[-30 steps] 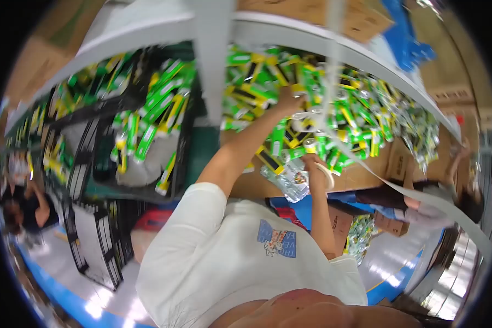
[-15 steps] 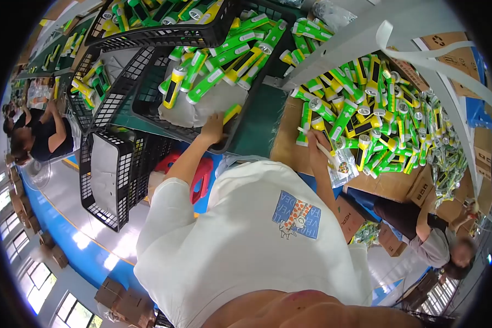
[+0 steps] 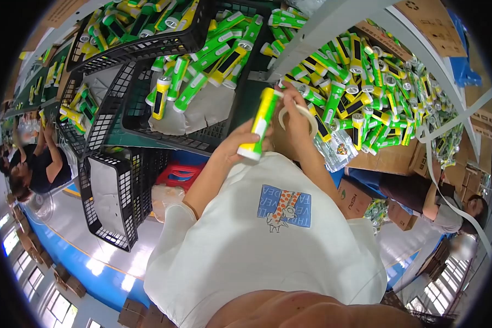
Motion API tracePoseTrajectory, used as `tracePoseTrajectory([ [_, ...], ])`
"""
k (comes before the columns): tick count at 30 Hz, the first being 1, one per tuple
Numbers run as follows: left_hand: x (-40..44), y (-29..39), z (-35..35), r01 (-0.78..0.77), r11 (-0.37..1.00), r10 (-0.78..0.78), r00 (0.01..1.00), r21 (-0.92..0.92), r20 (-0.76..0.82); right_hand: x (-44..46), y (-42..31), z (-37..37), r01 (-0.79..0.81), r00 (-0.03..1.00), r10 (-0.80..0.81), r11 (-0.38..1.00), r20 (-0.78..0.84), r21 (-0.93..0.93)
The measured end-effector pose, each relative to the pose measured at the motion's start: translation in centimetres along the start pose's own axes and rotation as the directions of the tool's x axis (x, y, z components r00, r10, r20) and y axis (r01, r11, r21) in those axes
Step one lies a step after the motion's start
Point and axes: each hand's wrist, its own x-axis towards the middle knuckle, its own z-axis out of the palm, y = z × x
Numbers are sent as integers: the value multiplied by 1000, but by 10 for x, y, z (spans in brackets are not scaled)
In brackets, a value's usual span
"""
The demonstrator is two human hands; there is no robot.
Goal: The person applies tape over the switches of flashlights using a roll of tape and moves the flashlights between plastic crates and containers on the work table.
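Observation:
My left hand (image 3: 236, 143) is wrapped round the lower part of a green-and-yellow flashlight (image 3: 264, 116), tilted in front of my chest. My right hand (image 3: 296, 120) is closed at the flashlight's upper end, with a pale roll of tape (image 3: 314, 123) hanging around its fingers. A whitish strip shows between those fingertips and the flashlight. Close to my right hand lie a clear printed plastic bag (image 3: 338, 151) and a large heap of flashlights (image 3: 361, 101). Beyond my left hand is a black crate (image 3: 130, 112) with more flashlights on a grey sheet (image 3: 205, 112).
Another black crate (image 3: 147, 50) full of flashlights sits at the upper left. A grey metal post (image 3: 325, 35) crosses above the heap. A red stool (image 3: 177, 174) and a standing crate (image 3: 127, 227) are at my left. One person (image 3: 49, 158) works at left, another (image 3: 415, 191) at right.
My left hand has come out of the crate with a flashlight and brought it before my chest. My right hand has moved left to the flashlight's end; the plastic bag lies by the heap.

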Motion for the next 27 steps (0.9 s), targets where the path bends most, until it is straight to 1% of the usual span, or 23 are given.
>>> tracePoseTrajectory([
  [1,3,-7,5,117,984,-92,980,-136,175,9,-11,3,-66,996,61,995,62,75],
  [2,8,-19,8,189,945,-115,956,-268,269,10,-24,4,-208,973,183,961,145,185],
  [3,9,-22,10,201,942,-127,955,-267,268,11,-21,0,-193,970,190,981,150,6],
  [4,10,-24,11,205,936,-158,971,-287,181,15,-14,-5,-172,968,199,970,155,-173],
  [5,12,-26,13,205,930,-185,978,-304,94,14,-1,-8,9,993,41,905,108,-425],
  [6,13,-32,9,131,991,-124,978,32,-166,11,-7,-6,106,994,-80,845,72,-524],
  [7,15,-39,5,103,884,7,972,457,-234,6,-15,-4,189,978,-201,762,51,-620],
  [8,16,-45,0,98,603,156,959,792,-237,4,-21,-3,146,978,-206,722,-10,-677],
  [9,14,-43,8,108,235,299,938,966,-177,2,-21,-6,140,979,-204,722,-15,-677],
  [10,16,-46,12,110,236,297,938,965,-180,2,-19,-9,186,961,-276,679,-12,-710],
  [11,20,-49,16,61,572,294,916,818,-274,4,-17,-11,233,938,-348,632,-2,-739],
  [12,23,-49,19,-14,827,260,896,563,-360,5,-18,-14,418,856,-511,597,77,-685],
  [13,26,-45,24,-32,858,283,861,512,-422,1,-21,-18,427,861,-496,595,106,-681],
  [14,28,-40,19,-69,852,310,866,519,-393,-9,-26,-23,435,866,-481,592,135,-679],
  [15,30,-37,15,-105,846,333,870,523,-364,-23,-23,-33,84,995,-57,914,80,-397],
  [17,35,-34,18,-81,834,327,869,545,-372,-36,-11,-44,112,978,-38,924,206,-364],
  [18,36,-35,18,-72,837,310,879,543,-362,-41,-29,-36,161,973,-62,871,220,-464],
  [19,36,-36,19,-65,838,297,888,542,-351,-43,-31,-35,160,974,-62,872,218,-463],
  [21,40,-39,24,-75,837,318,873,542,-369,-44,-33,-35,-3,985,67,931,162,-366],
  [22,41,-40,26,-89,837,340,857,540,-386,-44,-33,-37,-3,985,65,932,157,-363],
  [24,42,-43,17,-74,839,328,859,540,-393,-43,-33,-42,54,979,51,871,200,-488],
  [26,44,-49,7,-57,841,314,861,538,-400,-42,-32,-46,94,974,29,849,223,-521],
  [27,46,-50,6,-75,793,363,855,604,-371,-41,-31,-48,134,968,11,824,253,-551],
])
